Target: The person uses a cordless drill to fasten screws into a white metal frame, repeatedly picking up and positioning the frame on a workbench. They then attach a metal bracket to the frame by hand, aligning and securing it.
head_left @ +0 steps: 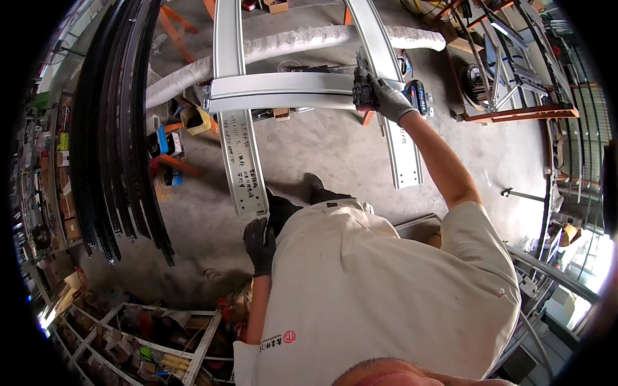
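My right hand (391,104), in a grey glove, grips a dark cordless drill (365,94) with a battery pack at its right end. The drill lies over the joint where a light crosspiece (283,90) meets the right long metal profile (400,151). The left long metal profile (239,161) has handwriting and small holes near its near end. Beside that end is my left hand (260,247), in a dark glove, its fingers loosely stretched with nothing visible in them. Whether its fingertips touch the profile I cannot tell.
A long wrapped roll (290,44) lies beneath the profiles. Black bars (116,128) stretch along the left. Orange stands (177,32) show below the work. At right stands a rack (515,116) with metal parts; a white-framed shelf (161,312) of clutter fills the lower left.
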Available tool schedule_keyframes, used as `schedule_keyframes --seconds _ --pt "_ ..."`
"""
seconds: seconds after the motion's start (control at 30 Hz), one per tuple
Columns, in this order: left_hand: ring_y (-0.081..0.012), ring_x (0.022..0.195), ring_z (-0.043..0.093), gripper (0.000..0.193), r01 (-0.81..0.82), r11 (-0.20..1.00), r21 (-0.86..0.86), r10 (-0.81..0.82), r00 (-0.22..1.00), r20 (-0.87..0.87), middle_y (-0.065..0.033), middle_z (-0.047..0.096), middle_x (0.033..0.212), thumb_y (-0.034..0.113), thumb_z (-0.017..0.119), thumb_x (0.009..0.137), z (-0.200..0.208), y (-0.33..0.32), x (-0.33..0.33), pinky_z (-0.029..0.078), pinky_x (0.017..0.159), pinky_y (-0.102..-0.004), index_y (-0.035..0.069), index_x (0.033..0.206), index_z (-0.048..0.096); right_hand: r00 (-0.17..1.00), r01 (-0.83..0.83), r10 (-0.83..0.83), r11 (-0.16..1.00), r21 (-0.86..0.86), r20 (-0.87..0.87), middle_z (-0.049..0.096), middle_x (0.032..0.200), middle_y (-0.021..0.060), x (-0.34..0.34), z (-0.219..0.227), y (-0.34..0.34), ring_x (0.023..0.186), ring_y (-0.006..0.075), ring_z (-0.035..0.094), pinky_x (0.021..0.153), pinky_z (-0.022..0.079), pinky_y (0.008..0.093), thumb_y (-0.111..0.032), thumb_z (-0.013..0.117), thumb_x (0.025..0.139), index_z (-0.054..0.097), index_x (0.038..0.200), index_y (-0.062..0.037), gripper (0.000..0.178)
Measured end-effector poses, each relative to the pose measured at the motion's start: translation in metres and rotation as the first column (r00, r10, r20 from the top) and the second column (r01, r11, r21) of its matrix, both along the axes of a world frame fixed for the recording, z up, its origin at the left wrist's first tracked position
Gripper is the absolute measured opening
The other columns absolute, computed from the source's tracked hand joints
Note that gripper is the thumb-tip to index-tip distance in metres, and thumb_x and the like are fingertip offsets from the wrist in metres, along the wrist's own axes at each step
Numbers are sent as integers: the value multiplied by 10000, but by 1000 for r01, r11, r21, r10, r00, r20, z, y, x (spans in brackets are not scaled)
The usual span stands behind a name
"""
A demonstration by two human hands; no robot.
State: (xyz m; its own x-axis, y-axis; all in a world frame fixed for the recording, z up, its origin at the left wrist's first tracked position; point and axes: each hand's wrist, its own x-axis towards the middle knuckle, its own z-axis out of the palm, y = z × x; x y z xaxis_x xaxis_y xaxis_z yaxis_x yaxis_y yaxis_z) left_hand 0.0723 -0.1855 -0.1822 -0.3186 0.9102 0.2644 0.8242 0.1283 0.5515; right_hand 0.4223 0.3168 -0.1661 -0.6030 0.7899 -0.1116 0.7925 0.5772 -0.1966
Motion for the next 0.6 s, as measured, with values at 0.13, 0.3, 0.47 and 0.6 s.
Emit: schedule_keyframes --seconds 0.13,0.3,0.47,0.6 --pt "-347 1138 647 356 5 1000 -2 -5 1000 -26 -135 701 1170 102 749 868 4 10 9 493 1027 -460 75 1221 706 1000 24 -23 999 -44 16 564 1345 253 5 -2 -4 1088 396 673 887 552 482 -354 638 975 284 1569 -35 761" --pt "-333 1115 659 326 11 1000 -14 -11 999 47 -120 719 1135 92 756 864 7 21 11 503 1009 -449 69 1186 707 995 59 -56 998 -29 77 617 1252 269 -4 17 -11 1030 408 690 881 553 474 -403 654 968 335 1537 -41 746" --pt "-335 1088 667 312 31 1000 2 -31 996 83 -112 728 1125 86 753 868 8 37 11 507 999 -446 66 1176 705 994 52 -47 998 -42 100 625 1188 315 -5 36 -19 1006 437 686 854 561 494 -444 662 930 388 1497 -27 755" --pt "-339 1072 666 310 61 998 -3 -61 995 80 -112 727 1131 87 749 877 6 42 7 506 999 -446 64 1183 705 997 42 -39 998 -40 72 629 1195 298 -2 35 -21 1040 433 680 880 552 489 -422 665 931 396 1503 -50 734"
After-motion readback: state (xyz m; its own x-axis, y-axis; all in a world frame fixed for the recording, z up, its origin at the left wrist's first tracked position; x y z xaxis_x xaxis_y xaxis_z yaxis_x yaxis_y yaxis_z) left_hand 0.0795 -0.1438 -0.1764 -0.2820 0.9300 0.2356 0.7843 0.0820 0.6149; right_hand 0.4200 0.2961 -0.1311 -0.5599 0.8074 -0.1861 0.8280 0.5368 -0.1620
